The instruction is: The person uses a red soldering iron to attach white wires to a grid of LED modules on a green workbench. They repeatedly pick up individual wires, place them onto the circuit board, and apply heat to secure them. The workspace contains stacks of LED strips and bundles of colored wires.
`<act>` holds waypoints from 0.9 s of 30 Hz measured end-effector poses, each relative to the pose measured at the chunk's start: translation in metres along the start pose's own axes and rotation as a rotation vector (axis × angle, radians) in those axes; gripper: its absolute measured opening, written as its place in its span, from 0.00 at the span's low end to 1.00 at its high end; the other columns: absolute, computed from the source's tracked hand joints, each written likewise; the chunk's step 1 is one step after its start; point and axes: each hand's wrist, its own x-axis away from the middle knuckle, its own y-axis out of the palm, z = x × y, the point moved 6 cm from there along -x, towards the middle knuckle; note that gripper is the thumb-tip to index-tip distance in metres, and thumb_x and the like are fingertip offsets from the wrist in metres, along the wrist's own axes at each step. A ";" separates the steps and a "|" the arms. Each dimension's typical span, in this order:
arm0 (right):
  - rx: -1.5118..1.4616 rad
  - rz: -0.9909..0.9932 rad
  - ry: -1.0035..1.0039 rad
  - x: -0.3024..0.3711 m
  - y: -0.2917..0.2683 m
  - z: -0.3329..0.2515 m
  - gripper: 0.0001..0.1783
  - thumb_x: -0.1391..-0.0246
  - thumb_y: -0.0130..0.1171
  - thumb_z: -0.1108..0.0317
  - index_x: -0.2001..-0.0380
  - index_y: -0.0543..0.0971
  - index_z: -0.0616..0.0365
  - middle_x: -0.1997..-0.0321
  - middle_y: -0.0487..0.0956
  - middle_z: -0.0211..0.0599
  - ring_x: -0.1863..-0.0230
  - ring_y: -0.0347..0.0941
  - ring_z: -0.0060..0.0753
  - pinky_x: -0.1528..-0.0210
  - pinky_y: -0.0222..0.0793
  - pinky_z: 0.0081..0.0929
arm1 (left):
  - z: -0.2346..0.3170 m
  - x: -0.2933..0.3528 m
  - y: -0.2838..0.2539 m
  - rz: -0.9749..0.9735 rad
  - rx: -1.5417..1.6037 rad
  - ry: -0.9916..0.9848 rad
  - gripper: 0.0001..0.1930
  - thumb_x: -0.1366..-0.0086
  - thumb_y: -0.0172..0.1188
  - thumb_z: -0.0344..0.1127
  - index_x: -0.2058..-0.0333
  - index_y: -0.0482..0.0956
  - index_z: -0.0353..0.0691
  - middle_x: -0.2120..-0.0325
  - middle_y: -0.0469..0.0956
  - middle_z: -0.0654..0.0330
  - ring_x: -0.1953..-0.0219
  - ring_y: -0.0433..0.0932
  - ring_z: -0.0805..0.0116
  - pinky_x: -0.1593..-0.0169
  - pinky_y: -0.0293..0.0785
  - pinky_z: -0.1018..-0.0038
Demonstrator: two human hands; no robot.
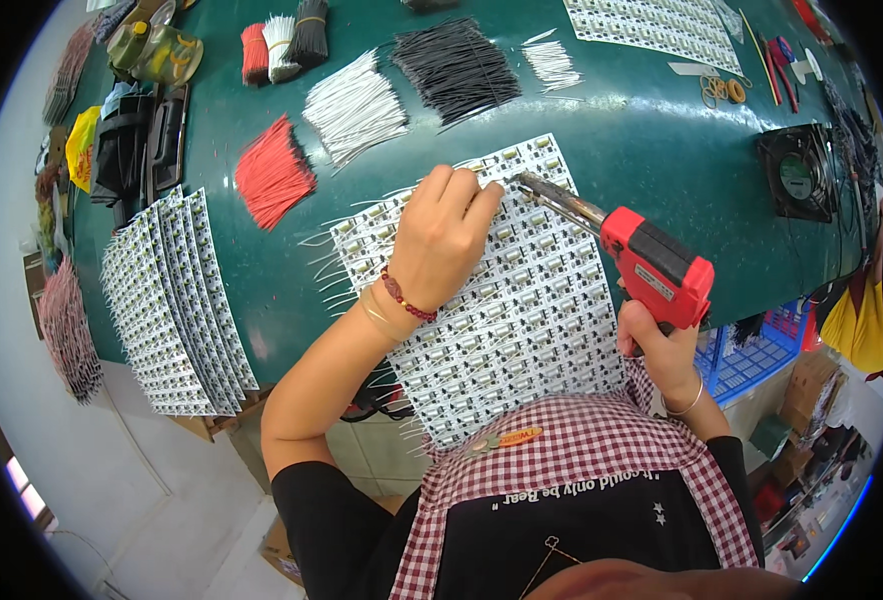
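A large white panel of small circuit boards (537, 310) lies tilted in front of me, its lower edge against my checked apron. Thin white wires stick out along its left side. My right hand (664, 352) grips a red and black soldering gun (659, 262) by its handle. The gun's metal tip points left and meets the panel near its upper edge. Over the upper part of the panel is my left hand (442, 235), its fingers pinched together close to that tip. Whatever it pinches is hidden behind the fingers.
Beyond the panel lie piles of red wires (275, 172), white wires (356, 108) and black wires (457, 70) on the green table (662, 130). Stacked board panels (167, 310) overhang the left edge. A black fan (798, 172) stands at right, above a blue basket (752, 362).
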 end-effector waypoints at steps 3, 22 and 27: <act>0.060 0.001 -0.022 -0.002 0.002 -0.002 0.15 0.39 0.58 0.72 0.52 0.71 0.69 0.79 0.74 0.30 0.81 0.70 0.18 0.79 0.66 0.18 | 0.000 0.000 0.002 0.003 -0.001 0.004 0.12 0.52 0.62 0.19 0.66 0.79 0.35 0.75 0.66 0.58 0.71 0.69 0.61 0.67 0.69 0.68; -0.017 0.005 0.041 -0.005 -0.001 -0.001 0.17 0.45 0.66 0.74 0.53 0.75 0.62 0.72 0.77 0.28 0.78 0.72 0.15 0.78 0.71 0.17 | 0.006 -0.001 0.003 -0.025 -0.097 0.030 0.12 0.53 0.60 0.21 0.67 0.80 0.35 0.78 0.64 0.59 0.73 0.67 0.63 0.70 0.67 0.70; -0.004 0.031 0.016 -0.004 -0.001 0.001 0.16 0.45 0.67 0.73 0.55 0.76 0.63 0.73 0.77 0.27 0.78 0.72 0.15 0.78 0.71 0.17 | 0.008 -0.001 0.004 0.005 -0.126 0.058 0.12 0.54 0.60 0.21 0.67 0.80 0.34 0.78 0.65 0.59 0.74 0.67 0.63 0.70 0.67 0.70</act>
